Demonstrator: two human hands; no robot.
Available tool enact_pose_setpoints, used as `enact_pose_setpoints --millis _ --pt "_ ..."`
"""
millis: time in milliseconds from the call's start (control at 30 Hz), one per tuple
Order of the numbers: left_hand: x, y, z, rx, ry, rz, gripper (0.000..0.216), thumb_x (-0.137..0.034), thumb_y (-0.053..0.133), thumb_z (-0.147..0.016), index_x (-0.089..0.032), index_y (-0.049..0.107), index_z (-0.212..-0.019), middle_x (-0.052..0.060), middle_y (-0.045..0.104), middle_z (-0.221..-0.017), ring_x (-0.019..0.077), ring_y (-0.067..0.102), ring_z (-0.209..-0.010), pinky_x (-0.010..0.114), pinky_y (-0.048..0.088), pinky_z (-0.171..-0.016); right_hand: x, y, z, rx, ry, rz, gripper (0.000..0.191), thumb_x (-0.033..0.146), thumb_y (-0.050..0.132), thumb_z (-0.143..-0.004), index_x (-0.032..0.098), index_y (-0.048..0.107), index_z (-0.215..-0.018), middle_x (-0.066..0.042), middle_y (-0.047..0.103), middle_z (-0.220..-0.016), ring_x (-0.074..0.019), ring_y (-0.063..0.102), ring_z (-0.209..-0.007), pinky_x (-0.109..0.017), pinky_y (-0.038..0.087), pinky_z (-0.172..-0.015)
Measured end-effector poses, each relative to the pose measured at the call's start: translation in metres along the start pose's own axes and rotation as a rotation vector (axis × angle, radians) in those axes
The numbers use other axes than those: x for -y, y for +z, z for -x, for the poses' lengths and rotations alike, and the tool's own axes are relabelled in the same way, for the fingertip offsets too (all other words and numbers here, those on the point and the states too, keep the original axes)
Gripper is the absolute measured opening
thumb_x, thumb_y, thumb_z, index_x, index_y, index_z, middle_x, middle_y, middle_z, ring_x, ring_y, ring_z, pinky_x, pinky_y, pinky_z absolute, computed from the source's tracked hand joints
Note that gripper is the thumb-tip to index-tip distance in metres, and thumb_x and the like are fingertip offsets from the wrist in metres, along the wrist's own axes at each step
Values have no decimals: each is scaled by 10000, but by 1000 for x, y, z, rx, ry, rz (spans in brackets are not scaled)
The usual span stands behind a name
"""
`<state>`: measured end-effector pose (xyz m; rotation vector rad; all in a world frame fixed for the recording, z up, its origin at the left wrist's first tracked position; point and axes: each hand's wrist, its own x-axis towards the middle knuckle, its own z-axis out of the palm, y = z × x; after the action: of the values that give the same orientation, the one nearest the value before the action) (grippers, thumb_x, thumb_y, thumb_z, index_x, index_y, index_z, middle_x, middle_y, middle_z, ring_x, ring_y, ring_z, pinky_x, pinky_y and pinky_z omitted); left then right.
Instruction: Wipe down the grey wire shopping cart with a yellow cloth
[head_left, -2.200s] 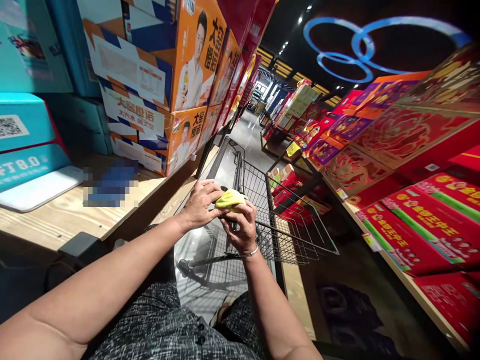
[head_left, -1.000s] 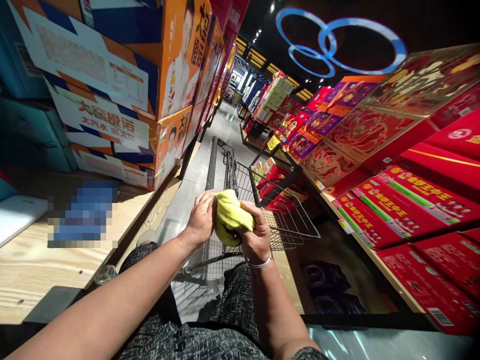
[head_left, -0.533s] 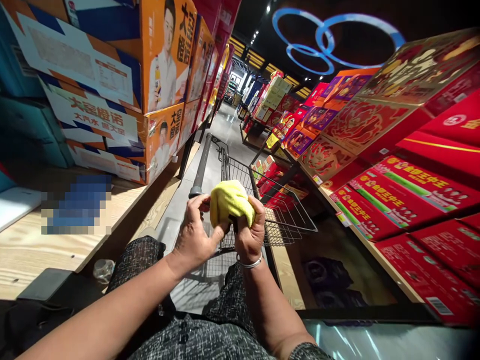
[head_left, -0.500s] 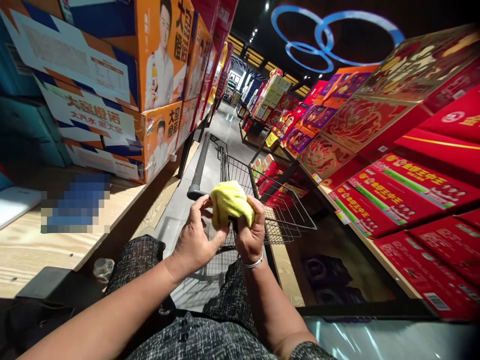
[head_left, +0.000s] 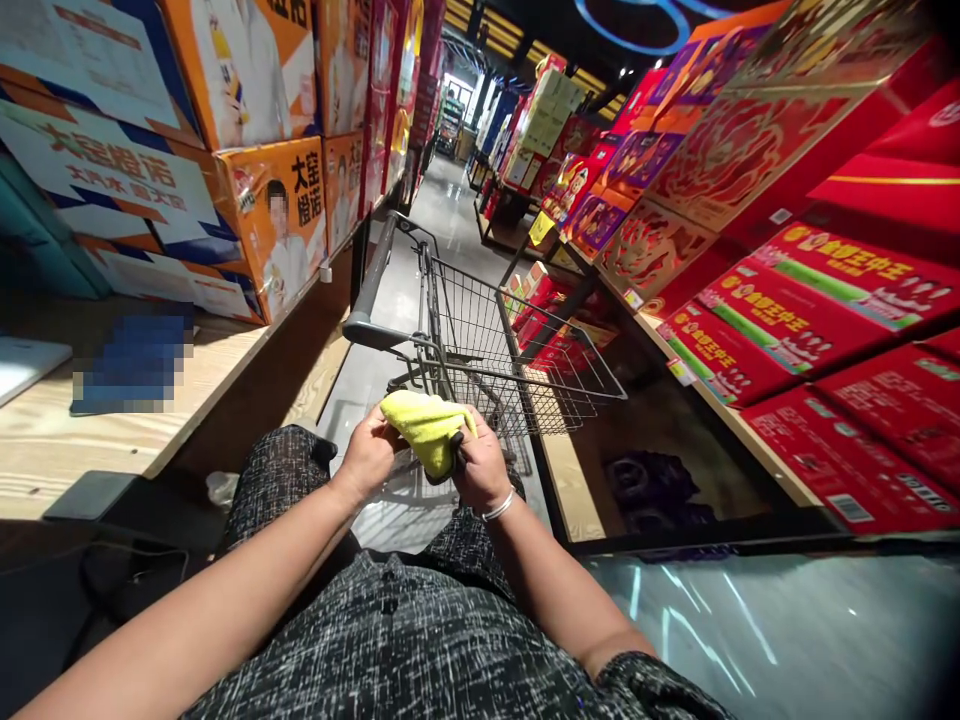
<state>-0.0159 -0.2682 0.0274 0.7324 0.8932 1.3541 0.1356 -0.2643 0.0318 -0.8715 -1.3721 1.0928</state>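
Note:
A yellow cloth is stretched between my two hands above my lap, its lower part hanging in a folded point. My left hand pinches its left edge. My right hand, with a pale bracelet at the wrist, is closed on the right side of the cloth. A small dark piece shows by my right thumb, against the cloth; what it belongs to is hidden. Just beyond the cloth stands a grey wire shopping cart, its handle to the left.
Orange and blue drink cartons are stacked on a wooden shelf at the left, with a blurred blue thing lying there. Red boxes fill the right-hand shelf. A tiled aisle runs ahead between the displays.
The cloth has gone from a bunched ball to a wider, flatter spread. My left fingers have closed on its edge. The view has tilted down, and both hands appear lower.

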Motion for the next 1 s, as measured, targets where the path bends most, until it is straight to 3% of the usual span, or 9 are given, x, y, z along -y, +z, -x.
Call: enact_pose_setpoints --millis 100,300,467,567,667,733,800,933,1000 --pt "3 7 14 52 -36 89 475 -443 656 -763 -181 601 -1155 94 700 -1104 270 654 -1045 409 550 -868 -10 6 2 -31 24 -58 353 504 529 -913 198 572 -1084 -75 698 -1005 -183 669 -855 -329 571 -770" --pt "-2 8 27 284 -58 122 576 -527 427 -838 -209 562 -1299 106 649 -1242 303 572 -1204 501 448 -1035 -12 13 4 41 217 -243 369 546 643 -836 207 586 -972 -26 673 -912 -160 646 -819 -306 569 -750" --pt "-4 1 23 294 -59 177 618 -564 540 -812 -207 568 -1317 102 615 -1282 304 528 -1249 448 452 -1033 -9 3 -4 44 127 195 346 481 773 -718 186 690 -880 -76 537 -1186 -209 531 -1198 -351 446 -1063" --pt "-4 -6 21 377 -93 237 592 -525 643 -758 -240 609 -1276 87 583 -1333 297 529 -1241 416 471 -1000 -11 -4 -10 12 240 316 719 389 880 -557 240 605 -1205 -91 390 -1383 -239 455 -1299 -408 412 -1106" --pt "-5 -10 19 484 -115 241 525 -474 736 -695 -205 676 -1142 105 612 -1277 294 592 -1136 369 510 -899 -17 -1 -11 81 451 96 1188 320 904 -483 302 264 -1484 -124 291 -1498 -243 492 -1274 -442 456 -1060" --pt "-7 -10 18 456 -85 206 414 -372 789 -668 -176 694 -1020 98 668 -1132 257 646 -1007 320 523 -822 -19 5 -10 28 513 37 1274 282 901 -459 315 178 -1508 -137 232 -1541 -268 460 -1311 -465 438 -1072" --pt "-9 -9 16 374 -81 205 320 -279 808 -661 -172 675 -931 57 693 -944 200 676 -822 281 531 -734 -16 13 -9 -32 461 31 1271 256 890 -461 348 168 -1504 -126 188 -1567 -286 419 -1349 -476 435 -1072" --pt "-19 -6 7 165 -113 341 326 -216 814 -641 -178 623 -903 3 684 -807 157 678 -688 258 559 -662 6 20 -11 89 146 -130 1096 415 794 -660 438 99 -1507 -76 180 -1592 -279 423 -1364 -487 483 -1016" --pt "-24 -5 -2 30 -104 399 314 -182 788 -656 -180 623 -923 -6 695 -799 146 687 -701 252 577 -686 16 22 -14 121 -41 -64 1012 538 702 -759 440 46 -1523 -61 143 -1610 -280 368 -1408 -507 458 -1046"
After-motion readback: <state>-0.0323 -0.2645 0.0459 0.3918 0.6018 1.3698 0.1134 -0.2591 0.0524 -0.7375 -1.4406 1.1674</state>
